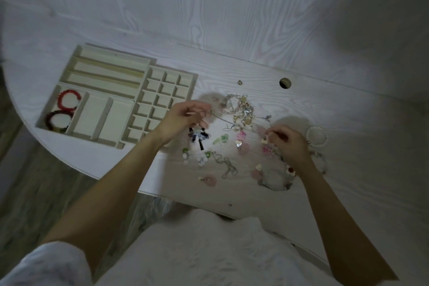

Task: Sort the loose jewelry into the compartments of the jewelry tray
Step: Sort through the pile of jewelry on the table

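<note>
Silver chain (222, 119) stretched left-right; left hand (183, 121) pinches its end, right hand (286, 144) pinches charm (264, 139).

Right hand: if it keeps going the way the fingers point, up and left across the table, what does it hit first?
Probably the tangled pile of chains and charms. The right hand pinches a small pale piece at its fingertips, pointing up-left toward that pile. One view only, so its height above the table is unclear.

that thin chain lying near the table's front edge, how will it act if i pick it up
The thin chain lies in loose curls, so it probably hangs limp and swings. It looks fine-linked, so likely light, and it may snag the green bead pieces touching its end.
</note>
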A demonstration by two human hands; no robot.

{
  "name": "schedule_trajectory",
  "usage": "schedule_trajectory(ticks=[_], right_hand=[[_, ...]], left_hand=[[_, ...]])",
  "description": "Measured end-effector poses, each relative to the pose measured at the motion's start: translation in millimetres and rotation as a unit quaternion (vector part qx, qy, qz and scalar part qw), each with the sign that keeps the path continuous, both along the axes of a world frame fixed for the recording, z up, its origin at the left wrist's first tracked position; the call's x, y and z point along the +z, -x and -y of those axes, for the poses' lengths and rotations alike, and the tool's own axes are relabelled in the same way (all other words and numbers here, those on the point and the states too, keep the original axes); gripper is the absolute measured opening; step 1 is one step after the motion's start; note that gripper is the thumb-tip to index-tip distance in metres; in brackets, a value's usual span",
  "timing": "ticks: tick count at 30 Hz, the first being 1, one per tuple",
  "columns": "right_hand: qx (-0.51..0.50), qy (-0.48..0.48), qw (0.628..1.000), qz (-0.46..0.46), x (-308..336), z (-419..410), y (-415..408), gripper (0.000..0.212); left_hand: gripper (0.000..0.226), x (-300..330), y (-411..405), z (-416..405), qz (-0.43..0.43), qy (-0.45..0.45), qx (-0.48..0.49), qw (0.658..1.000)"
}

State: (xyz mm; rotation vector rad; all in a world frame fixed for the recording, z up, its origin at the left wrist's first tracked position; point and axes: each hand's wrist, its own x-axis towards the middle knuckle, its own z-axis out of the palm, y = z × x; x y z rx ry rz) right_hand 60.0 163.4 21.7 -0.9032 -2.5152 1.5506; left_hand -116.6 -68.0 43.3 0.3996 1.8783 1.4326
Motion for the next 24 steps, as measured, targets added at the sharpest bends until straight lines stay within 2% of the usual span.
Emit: schedule_trajectory(ticks=[4, 7, 11, 14, 19, 24], right_hand=[[0.029, 0.027, 0.999, -0.021, 6.6, 10.8, 10.9, 0.008], [0.039, 0.091, 0.994, -0.035, 13.1, 24.5, 27.2, 0.014], [0.105, 0.112, 0.988, -0.021, 11.3, 33.4, 39.6, 0.021], [0.096, 0.123, 0.987, -0.023, 8.3, 31.7, 39.4, 0.018], [0.096, 0.114, 0.988, -0.033, 12.3, 29.3, 39.8, 0.016], [0.086, 0.1, 0.99, -0.044, 11.7, 27.5, 42.3, 0.015]], left_hand=[[0.021, 4.1, -19.7, -30.7, -0.035, -0.01, -0.066, 0.997], [0.025, 6.7, -32.2, -43.5, -0.048, -0.017, -0.093, 0.994], [0.028, 7.2, -36.8, -44.9, -0.073, -0.023, -0.124, 0.989], [0.025, 7.7, -36.8, -40.5, -0.111, -0.008, -0.112, 0.988], [0.025, -2.2, -32.3, -29.5, -0.093, 0.057, -0.067, 0.992], [0.012, -10.3, -33.9, -30.7, -0.133, 0.073, -0.058, 0.987]])
